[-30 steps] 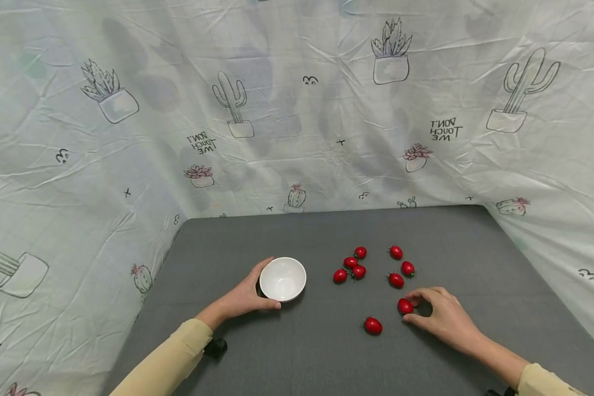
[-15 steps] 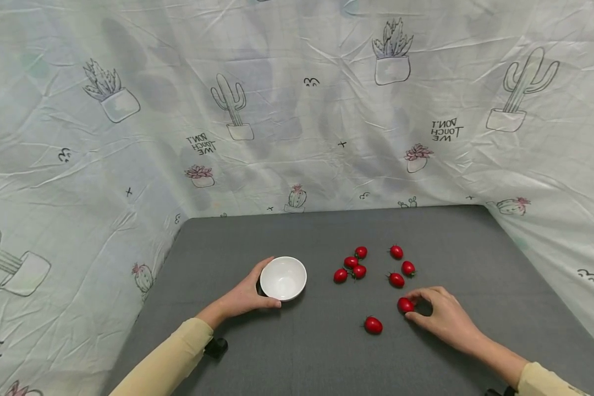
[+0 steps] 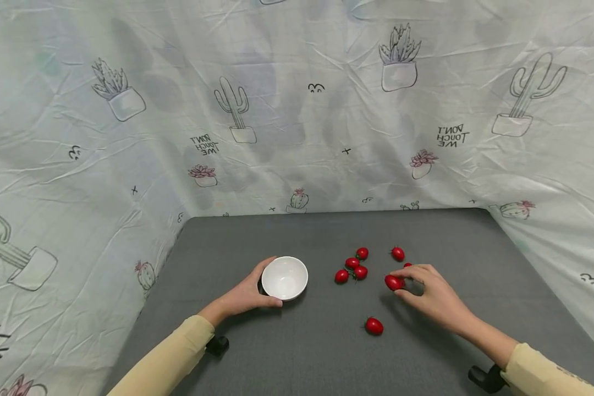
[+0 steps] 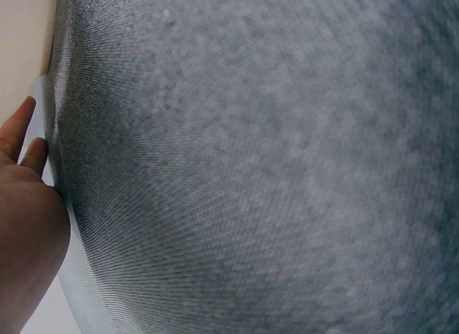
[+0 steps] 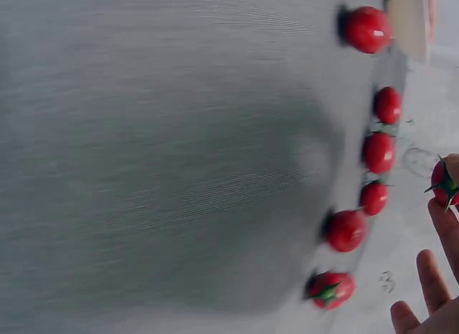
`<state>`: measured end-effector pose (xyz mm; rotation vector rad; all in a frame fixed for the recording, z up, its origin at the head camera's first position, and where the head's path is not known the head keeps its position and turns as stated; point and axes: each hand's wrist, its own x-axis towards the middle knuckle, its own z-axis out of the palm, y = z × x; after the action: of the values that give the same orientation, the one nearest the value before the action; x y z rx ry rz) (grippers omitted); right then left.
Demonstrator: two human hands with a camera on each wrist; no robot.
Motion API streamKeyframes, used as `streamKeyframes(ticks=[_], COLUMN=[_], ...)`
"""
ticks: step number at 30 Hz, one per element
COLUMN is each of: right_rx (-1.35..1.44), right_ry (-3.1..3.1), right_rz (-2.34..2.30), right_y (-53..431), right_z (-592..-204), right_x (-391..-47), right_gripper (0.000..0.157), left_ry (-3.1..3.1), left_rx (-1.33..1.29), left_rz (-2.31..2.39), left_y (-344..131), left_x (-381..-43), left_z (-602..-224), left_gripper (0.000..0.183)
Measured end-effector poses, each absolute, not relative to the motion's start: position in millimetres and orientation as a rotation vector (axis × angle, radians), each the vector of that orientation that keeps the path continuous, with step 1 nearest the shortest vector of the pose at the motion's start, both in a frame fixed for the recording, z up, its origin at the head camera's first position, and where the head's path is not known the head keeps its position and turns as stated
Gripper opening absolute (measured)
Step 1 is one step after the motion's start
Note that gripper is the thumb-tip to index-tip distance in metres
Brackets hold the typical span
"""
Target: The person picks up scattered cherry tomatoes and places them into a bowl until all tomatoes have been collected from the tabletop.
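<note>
My left hand (image 3: 242, 296) grips a small white bowl (image 3: 284, 278) by its left side, thumb at the near side and fingers round the far side. Its inside looks bare. In the left wrist view the bowl (image 4: 25, 40) fills the top left corner above the fingers. Between thumb and fingertips, my right hand (image 3: 440, 305) pinches a red cherry tomato (image 3: 392, 282), raised off the table with a shadow below. The right wrist view shows green leaves on this held tomato (image 5: 443, 183). In the head view it overlaps another tomato behind it.
Several cherry tomatoes (image 3: 352, 263) cluster right of the bowl. One tomato (image 3: 398, 253) lies farther back, and another (image 3: 408, 265) is mostly hidden by the right hand. A lone tomato (image 3: 374, 326) lies nearer. Cactus-printed cloth (image 3: 297, 154) hangs behind the grey table (image 3: 317, 357).
My right hand has closed on the tomato, lifted it and carried it away from me and slightly left. The left hand and bowl stay put.
</note>
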<state>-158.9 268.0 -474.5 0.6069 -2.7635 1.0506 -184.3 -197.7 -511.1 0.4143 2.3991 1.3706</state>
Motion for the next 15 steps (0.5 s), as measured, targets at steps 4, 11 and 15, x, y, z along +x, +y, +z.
streamKeyframes(ticks=[4,11,15], right_rx=[0.682,0.866,0.919], right_ry=[-2.718,-2.654,-2.652], right_rz=[1.146,1.28,1.338], right_y=[250,214,194], right_z=[-464,-453,-448], right_x=[-172,-194,-204], right_gripper=[0.034,0.037,0.037], left_ry=[2.406,2.405,2.407], left_rx=[0.412,0.407,0.407], left_rz=[1.369,1.367,1.368], left_y=[-198,-199,-199], left_x=[-185,-185,-187], left_z=[-511,-513,-514], left_gripper=[0.116,0.116,0.116])
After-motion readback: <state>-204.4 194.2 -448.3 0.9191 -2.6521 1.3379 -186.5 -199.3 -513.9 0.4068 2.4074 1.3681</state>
